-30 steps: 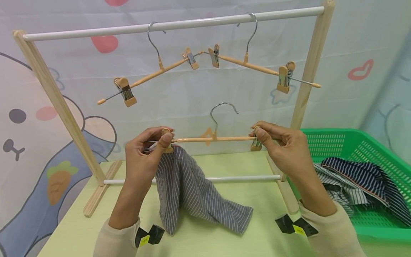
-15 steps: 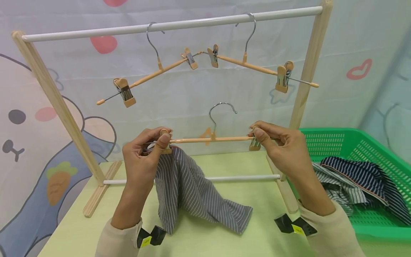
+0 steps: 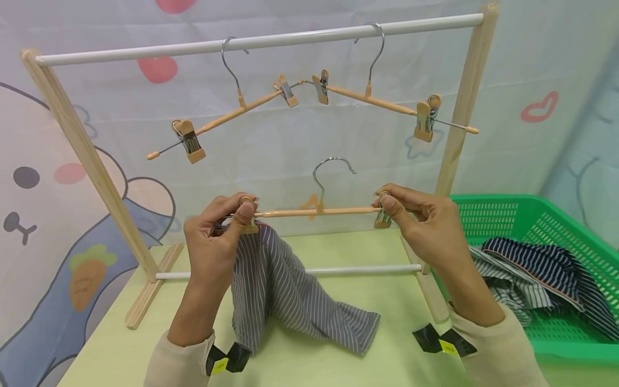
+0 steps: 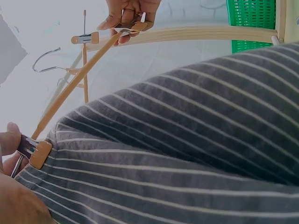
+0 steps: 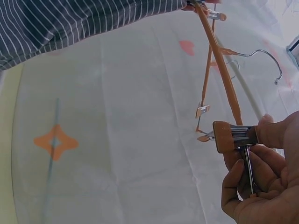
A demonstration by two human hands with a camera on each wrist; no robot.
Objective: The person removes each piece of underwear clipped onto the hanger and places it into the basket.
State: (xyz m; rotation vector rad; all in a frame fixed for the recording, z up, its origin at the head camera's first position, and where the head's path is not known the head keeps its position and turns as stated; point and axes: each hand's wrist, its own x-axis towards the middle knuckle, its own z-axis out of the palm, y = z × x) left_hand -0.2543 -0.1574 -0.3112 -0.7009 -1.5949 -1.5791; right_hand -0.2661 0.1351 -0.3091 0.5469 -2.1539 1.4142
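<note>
A clip hanger (image 3: 292, 213) with a metal hook is held level between both hands in the head view. My left hand (image 3: 215, 234) pinches its left clip (image 4: 41, 154), whose jaws sit on the top edge of grey striped pants (image 3: 290, 290). The cloth hangs down from there, one leg spreading right along the table. At the other end, my right hand (image 3: 423, 223) pinches the right clip (image 5: 229, 136) between thumb and fingers. No cloth sits in that clip, and the right wrist view shows the metal rod running past it into the palm.
Two more clip hangers (image 3: 237, 112) hang without garments from the white top bar (image 3: 300, 36) of a wooden rack (image 3: 87, 156) behind the hands. A green basket (image 3: 575, 346) at the right holds folded striped clothes (image 3: 537, 263). A patterned curtain backs the table.
Both hands and the hanger have shifted very slightly left. Each hand keeps its pinch on its clip, and the pants hang almost as before.
</note>
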